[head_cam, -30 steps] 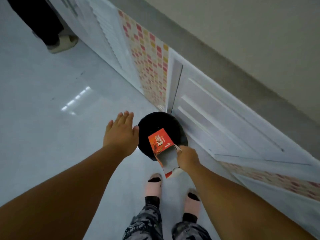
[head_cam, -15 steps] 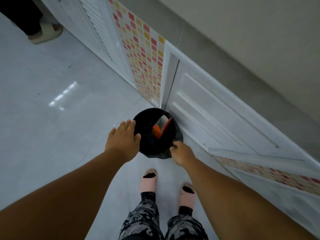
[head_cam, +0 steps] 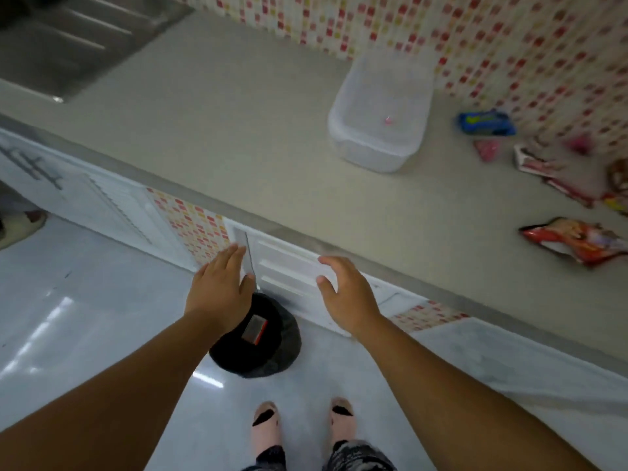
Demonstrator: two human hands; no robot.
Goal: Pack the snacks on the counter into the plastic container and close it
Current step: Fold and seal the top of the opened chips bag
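A clear plastic container (head_cam: 380, 110) stands open on the beige counter (head_cam: 238, 137), near the tiled wall. Snack packets lie to its right: a blue one (head_cam: 486, 123), a small pink one (head_cam: 488, 150), a red and white one (head_cam: 557, 171) and a red bag (head_cam: 577, 241). My left hand (head_cam: 221, 290) and my right hand (head_cam: 346, 294) are both empty with relaxed fingers, held in front of the counter's edge above the floor. An orange box (head_cam: 254, 329) lies inside the black bin (head_cam: 265, 348) on the floor below my left hand.
A steel sink (head_cam: 68, 39) is set into the counter at the far left. White cabinet doors (head_cam: 289, 266) run under the counter. Another person's slipper (head_cam: 20, 227) shows at the left edge. My own feet (head_cam: 302, 426) stand on the glossy floor.
The orange box left my right hand and dropped into the bin. Both hands have lifted away from the bin, and my view has risen to take in the counter.
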